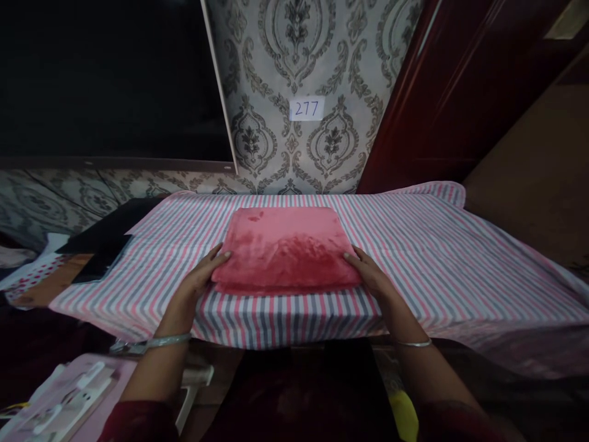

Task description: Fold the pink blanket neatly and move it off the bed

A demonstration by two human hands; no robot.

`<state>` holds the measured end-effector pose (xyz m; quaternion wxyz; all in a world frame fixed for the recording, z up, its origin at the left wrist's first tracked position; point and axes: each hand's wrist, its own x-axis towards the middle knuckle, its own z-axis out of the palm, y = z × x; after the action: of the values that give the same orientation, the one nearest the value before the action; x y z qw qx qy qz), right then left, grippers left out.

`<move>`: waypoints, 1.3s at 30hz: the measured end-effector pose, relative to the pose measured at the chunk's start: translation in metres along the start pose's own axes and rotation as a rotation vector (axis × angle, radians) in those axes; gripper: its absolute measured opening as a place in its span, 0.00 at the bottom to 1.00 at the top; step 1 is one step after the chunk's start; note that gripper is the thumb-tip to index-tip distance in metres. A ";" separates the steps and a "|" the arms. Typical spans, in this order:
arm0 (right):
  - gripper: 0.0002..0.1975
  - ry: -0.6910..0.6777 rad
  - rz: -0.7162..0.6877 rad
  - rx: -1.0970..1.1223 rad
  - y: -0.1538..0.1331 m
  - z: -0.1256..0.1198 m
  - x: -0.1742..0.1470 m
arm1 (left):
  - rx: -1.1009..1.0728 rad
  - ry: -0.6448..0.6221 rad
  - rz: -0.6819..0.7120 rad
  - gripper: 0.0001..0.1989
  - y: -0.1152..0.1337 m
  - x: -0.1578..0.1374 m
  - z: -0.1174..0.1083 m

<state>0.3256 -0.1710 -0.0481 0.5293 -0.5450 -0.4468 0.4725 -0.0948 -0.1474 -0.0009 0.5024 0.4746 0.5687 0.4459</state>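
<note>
A folded plush cloth (289, 245), pink to deep red with a soft nap, lies flat in a neat rectangle on the striped tablecloth (437, 264). My left hand (207, 267) grips its left edge, thumb on top and the other fingers along the side. At the opposite edge, my right hand (368, 267) takes hold in the same way, its thumb resting on the cloth. Part of the fingers of both hands is hidden by the cloth. Layers of the fold show along the near edge.
A dark television screen (110, 80) hangs at the upper left. Behind the table, a paper marked 277 (307, 108) is on the patterned wall. Dark red wooden panelling (442, 86) rises at right. A pink surface with a white power strip (78, 402) is at lower left.
</note>
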 end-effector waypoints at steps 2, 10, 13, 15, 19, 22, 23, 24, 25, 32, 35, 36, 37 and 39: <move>0.30 -0.041 0.037 0.103 -0.008 0.004 -0.005 | -0.112 -0.018 -0.058 0.44 -0.001 0.000 0.002; 0.29 -0.028 0.063 0.364 -0.033 0.003 0.003 | -0.382 0.042 -0.088 0.49 0.024 -0.019 0.025; 0.22 0.113 0.003 0.506 -0.044 -0.014 0.012 | -0.490 0.045 -0.038 0.50 0.036 -0.043 0.048; 0.11 0.222 -0.012 0.656 -0.047 -0.019 0.008 | -0.543 -0.005 -0.007 0.51 0.034 -0.063 0.068; 0.09 0.347 0.145 0.901 -0.029 0.000 -0.031 | -0.546 -0.050 -0.055 0.54 0.011 -0.100 0.098; 0.08 0.303 0.226 0.928 -0.011 0.026 -0.063 | -0.495 -0.011 -0.059 0.55 -0.006 -0.111 0.105; 0.09 0.288 0.230 0.921 -0.007 0.034 -0.071 | -0.480 -0.003 -0.060 0.56 -0.009 -0.112 0.105; 0.11 0.275 0.232 0.909 -0.005 0.041 -0.076 | -0.469 0.002 -0.063 0.56 -0.010 -0.112 0.104; 0.13 0.260 0.239 0.893 -0.005 0.047 -0.080 | -0.463 0.003 -0.066 0.56 -0.012 -0.112 0.104; 0.30 0.273 0.221 0.786 -0.007 0.083 -0.082 | -0.233 -0.085 -0.017 0.51 -0.024 -0.099 0.077; 0.36 0.297 0.141 0.765 -0.009 0.096 -0.082 | 0.041 -0.115 0.035 0.47 -0.017 -0.078 0.044; 0.38 0.298 0.116 0.756 -0.010 0.099 -0.082 | 0.114 -0.089 0.086 0.46 -0.011 -0.066 0.033; 0.39 0.297 0.096 0.747 -0.010 0.102 -0.082 | 0.166 -0.021 0.162 0.44 -0.002 -0.053 0.024; 0.44 0.310 0.079 0.727 -0.009 0.107 -0.081 | 0.276 0.103 0.304 0.39 0.019 -0.019 0.013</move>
<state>0.2077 -0.2343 -0.0346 0.7305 -0.4035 -0.1438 0.5319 -0.0795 -0.1626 0.0193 0.3298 0.5958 0.5713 0.4581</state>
